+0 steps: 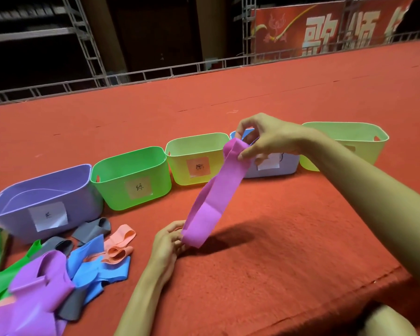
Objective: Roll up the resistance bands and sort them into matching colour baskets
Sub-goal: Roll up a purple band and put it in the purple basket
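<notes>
left hand [167, 243] low, gripping, right hand [268, 139] raised, forearm outstretched, pinching

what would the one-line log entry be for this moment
left hand: grips purple band lower end | right hand: pinches upper end | band: not yet rolled | purple basket: far left | loose bands: pile at left

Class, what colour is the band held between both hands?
Purple band, clearest in the head view.

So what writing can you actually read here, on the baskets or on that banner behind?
"歌颂": large white characters on the red banner; a further character is cut off.
"绿": handwritten on the green basket's label.
Possibly "粉": yellow basket's label, scrawled, unsure.
Purple basket's label: too blurred to read.
Pale blue basket's label: mostly covered by the right hand.
</notes>
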`<state>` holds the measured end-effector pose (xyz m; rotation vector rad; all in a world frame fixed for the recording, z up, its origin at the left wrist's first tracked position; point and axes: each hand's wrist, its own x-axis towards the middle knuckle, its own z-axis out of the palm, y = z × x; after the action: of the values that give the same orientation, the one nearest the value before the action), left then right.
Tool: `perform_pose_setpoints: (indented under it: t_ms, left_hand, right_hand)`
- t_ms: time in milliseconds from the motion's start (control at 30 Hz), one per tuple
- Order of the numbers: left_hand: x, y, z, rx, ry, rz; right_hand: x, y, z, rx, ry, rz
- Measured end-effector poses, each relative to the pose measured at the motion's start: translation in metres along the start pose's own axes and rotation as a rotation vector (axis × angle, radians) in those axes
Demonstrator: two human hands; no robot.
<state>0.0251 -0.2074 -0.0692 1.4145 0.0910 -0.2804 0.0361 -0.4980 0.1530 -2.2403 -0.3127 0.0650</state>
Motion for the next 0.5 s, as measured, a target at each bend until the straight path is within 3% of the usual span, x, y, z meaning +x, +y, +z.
perform_pose_setpoints:
  t_ms: [367,500]
  left_hand:
    - [-0.019,-0.005,-0.005,-0.064,-0.005,0.047]
    - [-0.027,-0.006,-0.006,-0.102,0.004,0.05]
  right_hand:
    - [0.007,0.012,0.012,-0.073,-0.046,-0.104]
    - [0.013,0.015,0.014,-0.059,0.031,-0.116]
